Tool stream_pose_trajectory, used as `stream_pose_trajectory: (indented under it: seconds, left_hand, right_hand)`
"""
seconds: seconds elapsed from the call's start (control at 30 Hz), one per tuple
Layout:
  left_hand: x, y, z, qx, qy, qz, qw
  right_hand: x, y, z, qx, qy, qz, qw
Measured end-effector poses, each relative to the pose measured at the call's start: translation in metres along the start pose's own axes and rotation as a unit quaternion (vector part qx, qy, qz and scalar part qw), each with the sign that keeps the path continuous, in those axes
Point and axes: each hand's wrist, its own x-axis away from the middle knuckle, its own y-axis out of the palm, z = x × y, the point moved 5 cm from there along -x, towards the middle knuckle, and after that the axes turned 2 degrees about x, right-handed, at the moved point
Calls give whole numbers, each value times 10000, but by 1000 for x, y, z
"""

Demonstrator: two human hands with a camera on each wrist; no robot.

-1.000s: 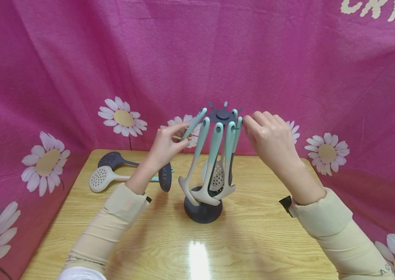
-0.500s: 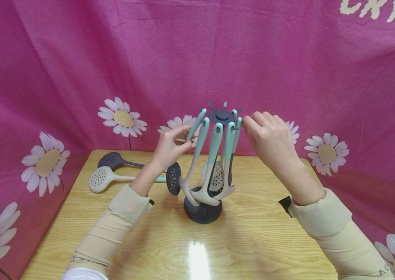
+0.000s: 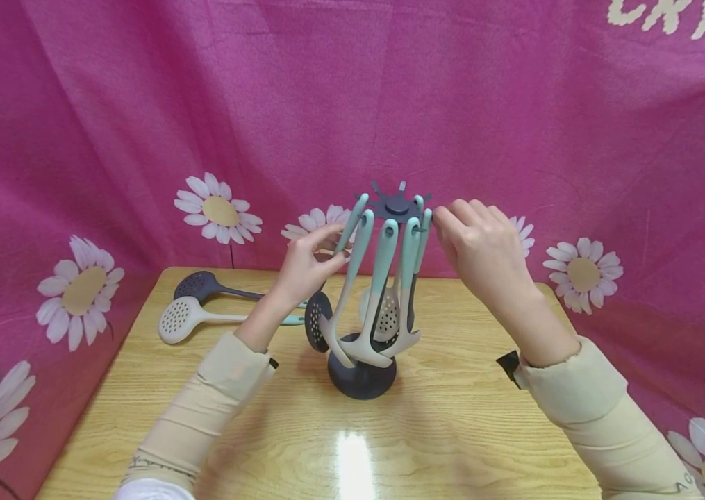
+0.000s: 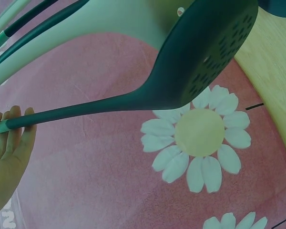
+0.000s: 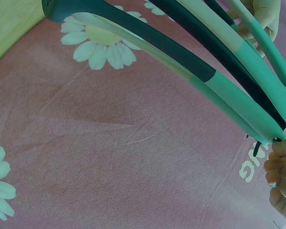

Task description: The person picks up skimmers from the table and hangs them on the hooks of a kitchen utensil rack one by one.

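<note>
My left hand [image 3: 305,267] pinches the mint handle [image 3: 352,221] of a dark perforated skimmer [image 3: 317,321], whose top is at the left side of the dark rack top [image 3: 397,205]. In the left wrist view, my fingers [image 4: 12,138] wrap the handle just where the dark skimmer's shaft [image 4: 86,109] begins. My right hand [image 3: 483,243] has curled fingers at the rack's right edge; the right wrist view shows this hand [image 5: 283,176] beside a handle's end, its exact hold partly hidden. Several mint-handled utensils [image 3: 383,264] hang around the stand, above its round dark base [image 3: 361,378].
A dark skimmer [image 3: 197,285] and a cream skimmer [image 3: 180,319] lie on the wooden table [image 3: 452,417] at the left, handles pointing right. A pink curtain [image 3: 302,104] with daisies stands behind and at both sides of the table.
My left hand has moved right with the dark skimmer, bringing its perforated head closer to the hanging utensils. My right hand has stayed at the rack's edge.
</note>
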Motion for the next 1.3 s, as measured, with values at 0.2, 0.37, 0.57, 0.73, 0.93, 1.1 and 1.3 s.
stream_pose_trajectory:
  seconds: [0.2, 0.37, 0.57, 0.73, 0.93, 1.1, 1.3]
  left_hand:
    - [1, 1, -1, -72, -104, 15, 9999]
    - [3, 2, 17, -43, -141, 33, 9999]
    - [5, 6, 16, 41, -190, 89, 9998]
    - [3, 10, -3, 66, -99, 177, 9998]
    - [4, 10, -4, 102, 117, 221, 9996]
    - [4, 10, -4, -4, 105, 232, 9997]
    - [4, 10, -4, -39, 121, 243, 9996]
  right_hand:
    - [0, 0, 0, -59, 30, 117, 9999]
    - [0, -1, 0, -50, 36, 132, 9999]
    - [0, -1, 0, -46, 42, 169, 9998]
    - [0, -1, 0, -45, 39, 162, 9999]
    - [1, 0, 0, -61, 54, 129, 9999]
    - [0, -1, 0, -106, 64, 191, 9997]
    - [0, -1, 0, -111, 73, 155, 9998]
